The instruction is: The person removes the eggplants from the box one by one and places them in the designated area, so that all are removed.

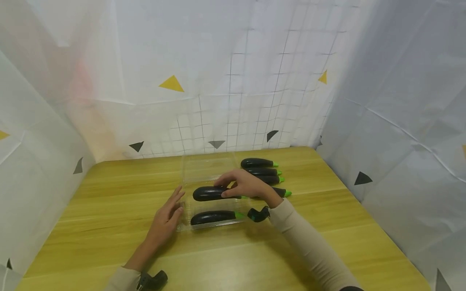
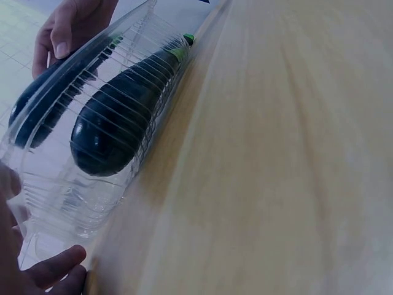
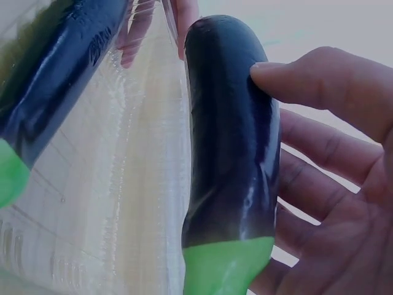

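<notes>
A clear plastic clamshell box (image 1: pixel 214 206) stands on the table with its lid (image 1: pixel 208 166) folded back. Lying along its near side is a dark eggplant (image 1: pixel 212 218) with a green stem end, also visible through the ribbed wall in the left wrist view. My right hand (image 1: pixel 246 184) holds a second eggplant (image 3: pixel 228 129) between thumb and fingers, above the far part of the box and roughly parallel to the first one. Against the box's left end rests my left hand (image 1: pixel 165 221), its fingers extended; part of it is cut off in the left wrist view.
Several more eggplants (image 1: pixel 257 163) lie on the wooden table (image 1: pixel 120 202) to the right of the lid, partly behind my right hand. White patterned sheets (image 1: pixel 145 72) enclose the table at the back and sides.
</notes>
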Demonstrator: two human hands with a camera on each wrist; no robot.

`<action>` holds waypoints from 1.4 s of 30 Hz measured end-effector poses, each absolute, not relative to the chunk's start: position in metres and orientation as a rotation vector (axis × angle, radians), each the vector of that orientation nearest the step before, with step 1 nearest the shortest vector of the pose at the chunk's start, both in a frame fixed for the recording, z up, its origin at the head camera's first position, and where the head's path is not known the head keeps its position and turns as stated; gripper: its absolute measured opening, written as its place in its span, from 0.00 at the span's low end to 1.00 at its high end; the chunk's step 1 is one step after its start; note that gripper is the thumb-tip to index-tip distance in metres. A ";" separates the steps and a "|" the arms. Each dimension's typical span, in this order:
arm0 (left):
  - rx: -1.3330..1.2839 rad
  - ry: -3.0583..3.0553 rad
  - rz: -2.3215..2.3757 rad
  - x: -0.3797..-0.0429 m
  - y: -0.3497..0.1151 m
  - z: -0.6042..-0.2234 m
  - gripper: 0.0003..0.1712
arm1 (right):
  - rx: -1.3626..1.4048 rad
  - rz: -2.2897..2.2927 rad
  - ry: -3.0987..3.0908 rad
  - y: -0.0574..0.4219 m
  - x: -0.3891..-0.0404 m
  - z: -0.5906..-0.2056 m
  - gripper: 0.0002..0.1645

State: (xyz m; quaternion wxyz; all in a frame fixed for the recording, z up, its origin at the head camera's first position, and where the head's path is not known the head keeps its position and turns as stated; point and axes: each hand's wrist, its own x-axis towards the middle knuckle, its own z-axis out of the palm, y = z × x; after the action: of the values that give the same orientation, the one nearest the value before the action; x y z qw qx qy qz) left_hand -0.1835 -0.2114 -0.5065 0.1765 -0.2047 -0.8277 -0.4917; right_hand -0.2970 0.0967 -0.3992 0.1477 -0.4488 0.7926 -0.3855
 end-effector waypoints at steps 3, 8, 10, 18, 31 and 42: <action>-0.577 -2.348 -1.383 -0.184 -0.212 -0.507 0.29 | -1.287 -1.121 2.276 0.100 -0.296 -0.400 0.22; -0.581 -2.348 -1.376 -0.184 -0.212 -0.507 0.29 | -1.308 -1.137 2.269 0.105 -0.294 -0.397 0.22; -0.583 -2.348 -1.372 -0.184 -0.212 -0.507 0.30 | -1.316 -1.136 2.278 0.107 -0.293 -0.395 0.22; -0.574 -2.350 -1.350 -0.184 -0.211 -0.507 0.30 | -1.310 -1.125 2.321 0.119 -0.292 -0.393 0.22; -0.592 -2.332 -1.353 -0.184 -0.212 -0.509 0.30 | -1.324 -1.163 2.328 0.137 -0.286 -0.390 0.22; -0.589 -2.345 -1.334 -0.185 -0.213 -0.510 0.30 | -1.274 -1.209 2.348 0.150 -0.284 -0.390 0.23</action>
State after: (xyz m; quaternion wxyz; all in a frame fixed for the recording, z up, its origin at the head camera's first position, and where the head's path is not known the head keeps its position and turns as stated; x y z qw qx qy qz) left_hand -0.1847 -0.2127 -0.5097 0.1888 -0.2093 -0.8340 -0.4744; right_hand -0.2837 0.1497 -0.3898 0.1045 -0.4321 0.7964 -0.4100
